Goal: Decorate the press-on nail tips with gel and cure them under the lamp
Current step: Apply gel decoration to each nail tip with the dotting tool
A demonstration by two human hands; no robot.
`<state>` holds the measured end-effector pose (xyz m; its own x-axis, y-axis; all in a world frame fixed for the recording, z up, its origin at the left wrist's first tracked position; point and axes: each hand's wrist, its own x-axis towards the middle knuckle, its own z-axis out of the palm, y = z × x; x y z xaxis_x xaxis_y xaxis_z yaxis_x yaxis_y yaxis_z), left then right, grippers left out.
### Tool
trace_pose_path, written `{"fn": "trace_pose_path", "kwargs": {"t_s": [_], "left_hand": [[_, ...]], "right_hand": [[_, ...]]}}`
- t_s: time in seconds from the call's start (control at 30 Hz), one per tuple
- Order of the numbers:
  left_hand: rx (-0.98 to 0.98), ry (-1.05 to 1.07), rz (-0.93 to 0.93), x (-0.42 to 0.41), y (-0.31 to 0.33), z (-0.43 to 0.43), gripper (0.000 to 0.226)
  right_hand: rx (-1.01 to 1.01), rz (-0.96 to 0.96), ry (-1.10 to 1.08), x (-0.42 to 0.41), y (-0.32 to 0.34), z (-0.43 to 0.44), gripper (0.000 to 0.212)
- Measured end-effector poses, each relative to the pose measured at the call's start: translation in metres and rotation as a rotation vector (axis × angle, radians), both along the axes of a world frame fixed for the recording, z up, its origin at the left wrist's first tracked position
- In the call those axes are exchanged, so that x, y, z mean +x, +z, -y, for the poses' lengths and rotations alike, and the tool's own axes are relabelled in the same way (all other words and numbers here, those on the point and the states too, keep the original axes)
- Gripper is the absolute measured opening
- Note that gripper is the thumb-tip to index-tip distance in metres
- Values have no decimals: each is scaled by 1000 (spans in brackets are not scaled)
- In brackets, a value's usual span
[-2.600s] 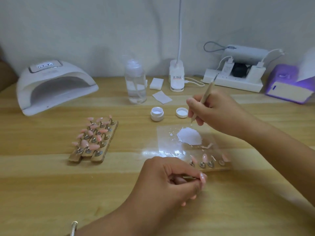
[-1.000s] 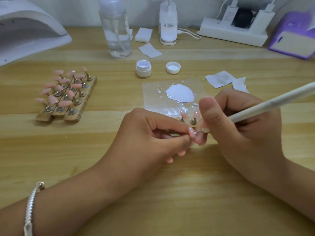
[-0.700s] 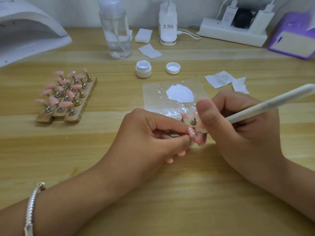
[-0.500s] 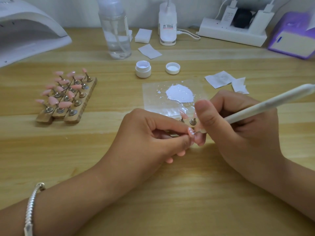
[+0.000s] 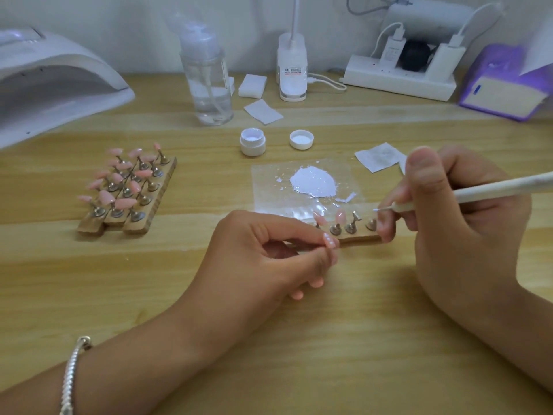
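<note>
Head view, wooden table (image 5: 179, 310). The left hand (image 5: 269, 256) lies at centre, its thumb and forefinger pinching a pink nail tip (image 5: 329, 241) that bears small pale dots; its other fingers are curled beneath, and whether the tip sits on a stand cannot be told. The right hand (image 5: 457, 235) grips a white-handled dotting tool (image 5: 493, 188) in thumb and curled fingers, the fine point aimed left and raised above a single wooden holder strip (image 5: 356, 239). This strip, just behind the left fingertips, carries metal stands, two of them with pink tips. Directly behind it lies a clear sheet (image 5: 266, 181) with a patch of white gel (image 5: 312, 182). Farther back stand an open gel jar (image 5: 253, 142) and its lid (image 5: 301, 139), apart from each other. Three more holder strips (image 5: 125, 190), side by side and filled with pink tips, lie at left. The white curing lamp (image 5: 54, 82) stands at far left, well apart from the held tip. Along the wall: pump bottle (image 5: 208, 82), power strip (image 5: 401, 79), purple box (image 5: 505, 91). A silver bracelet (image 5: 71, 372) circles the left wrist
</note>
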<state>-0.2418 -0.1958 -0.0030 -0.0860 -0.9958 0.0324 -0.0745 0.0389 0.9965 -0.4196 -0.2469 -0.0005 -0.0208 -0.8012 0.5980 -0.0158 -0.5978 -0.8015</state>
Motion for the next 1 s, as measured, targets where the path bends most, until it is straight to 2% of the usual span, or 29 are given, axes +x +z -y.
{"fn": "trace_pose_path", "kwargs": {"t_s": [0.13,0.23,0.47,0.73,0.9,1.0], "left_hand": [[-146,136,0,7,12,1,6],[-220,187,108,15,18,9,6],[-82,194,338,18,2,18,16],[-118,176,401,16,1,19,19],[-161,170,500,14,4,19,18],[-180,166,547,10,6,22,20]], "right_hand": [[-11,-11,-39,-6,-3,2,42],[6,-28,-33,-5,-2,4,41],[32,-72,-15,-2,-3,3,42],[58,-117,6,-2,0,0,40],[-100,-176,-125,-10,35,13,41],[-102,-266,-159,-16,55,35,40]]}}
